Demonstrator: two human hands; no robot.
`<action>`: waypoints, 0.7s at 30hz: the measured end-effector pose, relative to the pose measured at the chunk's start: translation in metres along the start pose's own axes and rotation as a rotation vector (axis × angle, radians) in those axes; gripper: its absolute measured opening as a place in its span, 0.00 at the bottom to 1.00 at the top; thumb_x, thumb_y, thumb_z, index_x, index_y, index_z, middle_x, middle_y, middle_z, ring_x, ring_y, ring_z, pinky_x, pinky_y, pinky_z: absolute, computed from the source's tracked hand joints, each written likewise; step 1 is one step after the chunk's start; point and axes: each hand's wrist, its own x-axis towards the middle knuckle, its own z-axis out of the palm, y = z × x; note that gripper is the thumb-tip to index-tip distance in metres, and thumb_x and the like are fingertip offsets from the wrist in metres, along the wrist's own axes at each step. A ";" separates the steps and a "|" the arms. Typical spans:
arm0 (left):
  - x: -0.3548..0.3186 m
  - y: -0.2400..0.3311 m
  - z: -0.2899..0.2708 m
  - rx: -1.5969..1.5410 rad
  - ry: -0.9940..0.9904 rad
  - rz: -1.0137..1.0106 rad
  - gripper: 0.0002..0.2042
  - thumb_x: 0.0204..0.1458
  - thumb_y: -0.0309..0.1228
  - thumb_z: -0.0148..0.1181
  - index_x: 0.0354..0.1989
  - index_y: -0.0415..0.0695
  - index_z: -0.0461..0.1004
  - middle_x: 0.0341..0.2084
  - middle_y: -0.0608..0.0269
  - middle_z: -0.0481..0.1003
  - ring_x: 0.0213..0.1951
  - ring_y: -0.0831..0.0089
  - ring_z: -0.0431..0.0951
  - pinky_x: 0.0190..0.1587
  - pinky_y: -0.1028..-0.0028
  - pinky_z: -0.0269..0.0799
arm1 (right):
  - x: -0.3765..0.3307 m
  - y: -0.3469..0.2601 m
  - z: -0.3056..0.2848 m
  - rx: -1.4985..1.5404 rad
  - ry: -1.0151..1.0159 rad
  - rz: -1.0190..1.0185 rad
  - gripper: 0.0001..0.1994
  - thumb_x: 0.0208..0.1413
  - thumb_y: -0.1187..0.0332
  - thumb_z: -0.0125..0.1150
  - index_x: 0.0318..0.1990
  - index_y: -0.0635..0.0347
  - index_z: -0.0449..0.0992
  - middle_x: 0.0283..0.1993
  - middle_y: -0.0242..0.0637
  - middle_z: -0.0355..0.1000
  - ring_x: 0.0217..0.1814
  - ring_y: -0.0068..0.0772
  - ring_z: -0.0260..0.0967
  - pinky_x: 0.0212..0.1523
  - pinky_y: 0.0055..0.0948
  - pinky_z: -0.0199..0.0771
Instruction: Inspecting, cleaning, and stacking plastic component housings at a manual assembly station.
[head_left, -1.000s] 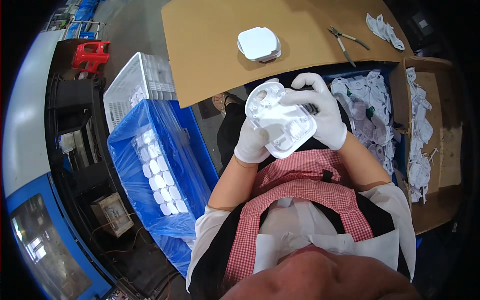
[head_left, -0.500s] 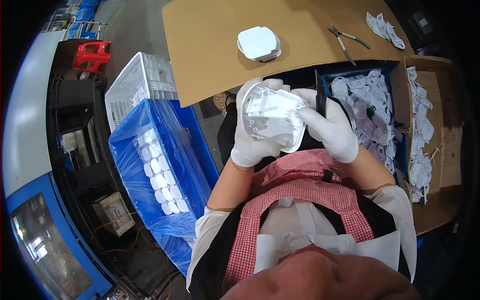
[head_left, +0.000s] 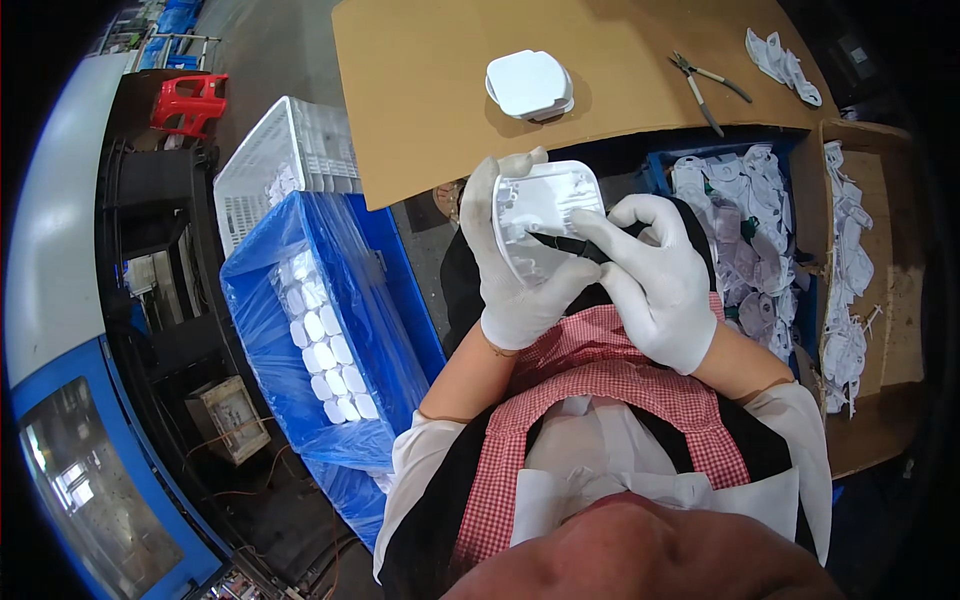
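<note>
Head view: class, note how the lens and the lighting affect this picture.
Head view: fisheye bends the cardboard sheet edges and blackens the corners; even light, soft shadow under the stacked white parts; the clear plastic part in the gloved hands glints; the chin at the bottom is blurred.

I see a moulded part (head_left: 529,84) and pliers (head_left: 708,85) on the bench (head_left: 420,110); crates (head_left: 320,330) to my left; a parts bin (head_left: 745,240) to my right.

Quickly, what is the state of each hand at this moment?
Left hand: closed around the white plastic housing, holding it up.
Right hand: closed on a thin dark tool, its tip against the housing.
</note>
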 end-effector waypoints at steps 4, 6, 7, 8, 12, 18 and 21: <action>-0.001 0.000 0.000 -0.060 0.030 -0.015 0.54 0.29 0.31 0.77 0.64 0.41 0.41 0.56 0.56 0.56 0.62 0.54 0.58 0.60 0.58 0.61 | 0.001 0.001 0.002 0.012 0.002 -0.017 0.23 0.43 0.79 0.53 0.51 0.60 0.74 0.41 0.40 0.62 0.31 0.29 0.62 0.33 0.23 0.64; -0.002 -0.003 0.001 -0.057 0.030 0.005 0.55 0.29 0.32 0.78 0.64 0.41 0.41 0.56 0.56 0.56 0.62 0.54 0.58 0.60 0.58 0.61 | 0.000 0.003 0.001 0.028 0.003 -0.022 0.23 0.43 0.79 0.53 0.51 0.61 0.74 0.41 0.40 0.62 0.32 0.29 0.62 0.34 0.23 0.64; -0.002 -0.004 0.001 -0.053 0.030 0.025 0.56 0.29 0.34 0.78 0.64 0.41 0.41 0.56 0.56 0.56 0.61 0.54 0.58 0.59 0.58 0.61 | 0.000 0.004 0.001 0.027 0.003 -0.023 0.23 0.43 0.79 0.53 0.51 0.61 0.74 0.41 0.40 0.62 0.32 0.29 0.62 0.34 0.23 0.64; -0.002 -0.005 0.001 -0.052 0.031 0.025 0.56 0.29 0.34 0.78 0.64 0.41 0.41 0.56 0.56 0.56 0.61 0.54 0.58 0.59 0.58 0.61 | 0.000 0.005 0.002 0.003 0.031 -0.041 0.21 0.43 0.77 0.56 0.50 0.58 0.75 0.40 0.39 0.64 0.31 0.29 0.64 0.32 0.23 0.67; 0.000 -0.003 0.001 0.015 0.043 0.013 0.57 0.30 0.40 0.78 0.64 0.41 0.39 0.56 0.56 0.56 0.60 0.55 0.60 0.59 0.60 0.62 | 0.001 0.003 0.000 -0.030 0.039 -0.041 0.21 0.43 0.75 0.60 0.50 0.54 0.76 0.39 0.38 0.66 0.29 0.28 0.65 0.28 0.23 0.68; 0.002 -0.003 0.000 0.133 0.030 0.067 0.57 0.30 0.41 0.78 0.63 0.41 0.38 0.57 0.51 0.55 0.58 0.57 0.63 0.57 0.62 0.65 | 0.002 0.002 0.001 -0.051 0.038 -0.023 0.22 0.43 0.75 0.60 0.50 0.53 0.76 0.39 0.37 0.66 0.28 0.28 0.65 0.28 0.23 0.68; 0.003 -0.005 0.000 0.188 0.033 0.116 0.56 0.30 0.42 0.78 0.63 0.41 0.39 0.57 0.49 0.55 0.56 0.58 0.64 0.56 0.63 0.65 | 0.002 0.005 0.004 -0.061 0.068 -0.055 0.22 0.43 0.75 0.60 0.50 0.53 0.76 0.39 0.37 0.66 0.28 0.28 0.64 0.27 0.23 0.67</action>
